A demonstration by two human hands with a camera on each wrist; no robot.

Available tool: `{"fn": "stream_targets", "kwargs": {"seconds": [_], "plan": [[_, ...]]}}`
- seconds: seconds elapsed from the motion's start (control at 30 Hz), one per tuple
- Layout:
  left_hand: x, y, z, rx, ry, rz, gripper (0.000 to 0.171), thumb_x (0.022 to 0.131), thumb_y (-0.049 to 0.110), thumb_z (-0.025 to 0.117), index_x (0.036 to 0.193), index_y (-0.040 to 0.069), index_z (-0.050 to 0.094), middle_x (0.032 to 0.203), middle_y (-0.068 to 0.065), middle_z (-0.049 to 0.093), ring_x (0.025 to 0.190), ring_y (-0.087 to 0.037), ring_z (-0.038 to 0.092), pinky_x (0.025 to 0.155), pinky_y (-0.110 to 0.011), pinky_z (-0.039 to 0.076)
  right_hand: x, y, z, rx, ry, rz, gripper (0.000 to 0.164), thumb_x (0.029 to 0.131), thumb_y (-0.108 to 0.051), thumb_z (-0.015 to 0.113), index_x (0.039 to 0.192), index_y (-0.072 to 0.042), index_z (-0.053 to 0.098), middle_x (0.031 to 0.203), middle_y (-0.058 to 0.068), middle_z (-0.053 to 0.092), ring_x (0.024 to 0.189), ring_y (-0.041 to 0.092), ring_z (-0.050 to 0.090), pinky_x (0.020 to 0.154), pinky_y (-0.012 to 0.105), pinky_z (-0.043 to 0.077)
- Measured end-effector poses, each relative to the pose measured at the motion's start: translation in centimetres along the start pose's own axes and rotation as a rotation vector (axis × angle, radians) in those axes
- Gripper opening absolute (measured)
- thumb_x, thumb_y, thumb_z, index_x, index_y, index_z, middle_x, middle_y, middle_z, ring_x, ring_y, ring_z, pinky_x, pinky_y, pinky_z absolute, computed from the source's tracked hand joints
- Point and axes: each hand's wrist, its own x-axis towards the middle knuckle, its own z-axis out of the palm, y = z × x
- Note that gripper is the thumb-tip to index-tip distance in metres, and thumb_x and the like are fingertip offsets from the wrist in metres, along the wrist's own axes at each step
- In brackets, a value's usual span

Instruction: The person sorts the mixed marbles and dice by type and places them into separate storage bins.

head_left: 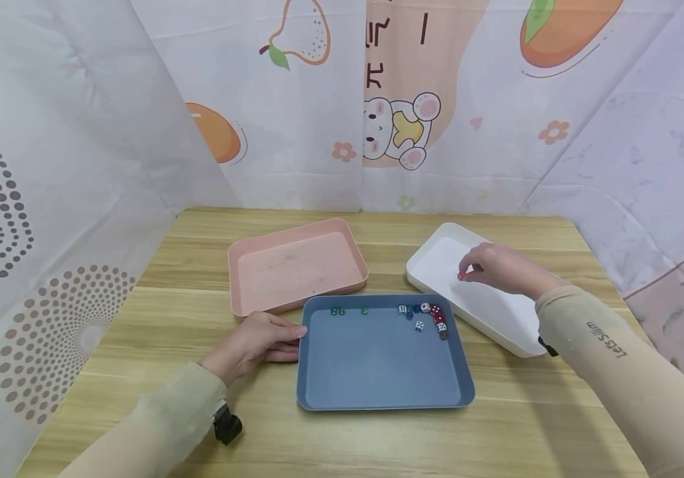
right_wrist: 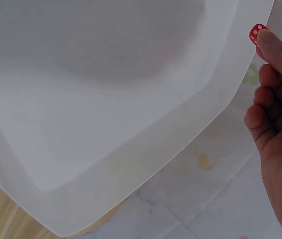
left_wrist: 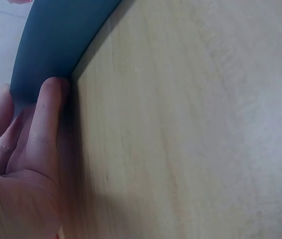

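Note:
My right hand pinches a red die with white pips between thumb and fingertips, over the white tray. The other fingers curl in toward the palm. My left hand grips the left wall of the blue tray, its thumb at the rim and fingers against the outer side. Along the far side of that tray lie green dice at left. A cluster at its far right corner holds red dice, white dice and a few blue ones.
A pink tray sits at the back left, close behind the blue one. All three trays stand on a wooden table. Printed curtains hang behind and beside the table.

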Motion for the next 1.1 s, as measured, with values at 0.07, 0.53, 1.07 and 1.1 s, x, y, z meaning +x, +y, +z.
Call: {"fn": "stream_targets", "kwargs": {"seconds": [0.07,0.53,1.07,1.1], "plan": [[0.0,0.0,-0.1,0.004,-0.004,-0.001,0.040,0.093,0.012,0.076,0.121,-0.015,0.066,0.103,-0.023,0.075,0.088,-0.027,0.076,0.082,-0.043,0.064,0.0,0.0,0.1,0.005,-0.004,0.009,0.016,0.086,-0.003,0.081,0.099,-0.010,0.079,0.097,0.003,0.074,0.087,0.019,0.064,0.081,0.040,0.062],[0.2,0.0,-0.3,0.016,-0.017,-0.023,0.039,0.093,0.014,0.077,0.120,-0.013,0.068,0.102,-0.021,0.076,0.088,-0.026,0.076,0.084,-0.043,0.063,0.0,1.0,0.8,0.022,-0.007,0.035,0.016,0.086,-0.003,0.081,0.099,-0.011,0.078,0.098,0.003,0.074,0.086,0.019,0.064,0.082,0.041,0.062],[0.4,-0.2,-0.6,0.016,-0.037,-0.017,0.040,0.094,0.014,0.076,0.121,-0.014,0.066,0.101,-0.020,0.076,0.089,-0.025,0.076,0.085,-0.043,0.063,0.1,2.9,1.4,0.060,-0.029,0.083,0.011,0.087,-0.002,0.079,0.096,-0.008,0.077,0.095,0.006,0.074,0.083,0.019,0.063,0.080,0.043,0.061],[0.3,-0.2,-0.6,0.015,-0.039,-0.017,0.039,0.094,0.014,0.076,0.121,-0.014,0.066,0.101,-0.020,0.076,0.089,-0.026,0.076,0.085,-0.044,0.063,0.0,2.9,1.3,0.066,-0.035,0.092,0.011,0.088,-0.002,0.079,0.097,-0.008,0.077,0.095,0.006,0.074,0.083,0.019,0.063,0.081,0.044,0.061]]}}
